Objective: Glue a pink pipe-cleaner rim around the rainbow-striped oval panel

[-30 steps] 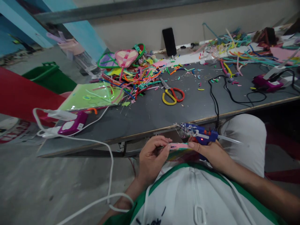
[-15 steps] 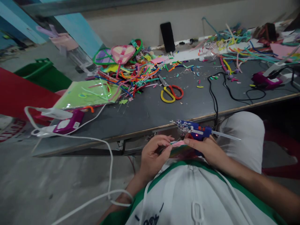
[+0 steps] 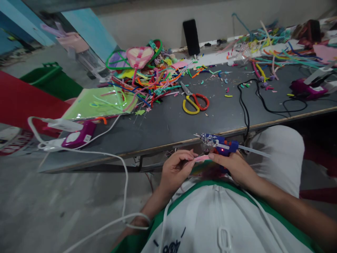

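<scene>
Both hands work close to my body, just below the near edge of the grey table [image 3: 168, 130]. My left hand [image 3: 176, 170] is closed, pinching one end of a small pink craft strip [image 3: 200, 159]. My right hand [image 3: 231, 168] is wrapped round a blue hot glue gun [image 3: 222, 144] whose red light is on, and its fingertip presses the strip's other end. A colourful craft piece sits under the strip, mostly hidden by my hands. The glue gun's nozzle points left.
Red and yellow scissors [image 3: 195, 102] lie mid-table beside a heap of coloured pipe cleaners [image 3: 147, 80]. A black cord [image 3: 244, 105] runs to the gun. A purple device [image 3: 77, 135] with white cables sits at left, another [image 3: 306, 89] at right. A black phone [image 3: 191, 37] leans on the wall.
My hands have lifted slightly and drawn closer together on the pink strip. The camera view has shifted a little; the table objects stay put.
</scene>
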`<control>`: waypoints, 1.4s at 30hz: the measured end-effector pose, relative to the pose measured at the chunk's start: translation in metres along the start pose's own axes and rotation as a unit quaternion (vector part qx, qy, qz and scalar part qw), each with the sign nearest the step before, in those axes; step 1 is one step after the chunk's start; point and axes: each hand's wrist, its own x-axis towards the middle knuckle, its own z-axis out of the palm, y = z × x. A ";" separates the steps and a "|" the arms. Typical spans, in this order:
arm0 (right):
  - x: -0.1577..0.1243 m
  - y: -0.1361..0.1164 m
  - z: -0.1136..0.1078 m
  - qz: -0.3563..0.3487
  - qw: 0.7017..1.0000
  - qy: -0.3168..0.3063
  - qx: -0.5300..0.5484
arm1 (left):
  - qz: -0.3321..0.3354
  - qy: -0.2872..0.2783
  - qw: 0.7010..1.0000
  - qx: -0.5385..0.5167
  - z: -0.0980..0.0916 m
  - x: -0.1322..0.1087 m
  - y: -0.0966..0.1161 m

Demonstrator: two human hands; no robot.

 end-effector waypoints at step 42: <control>0.003 -0.008 -0.001 0.042 0.998 0.009 -0.055 | -0.180 -0.003 0.978 -0.104 -0.006 0.003 -0.011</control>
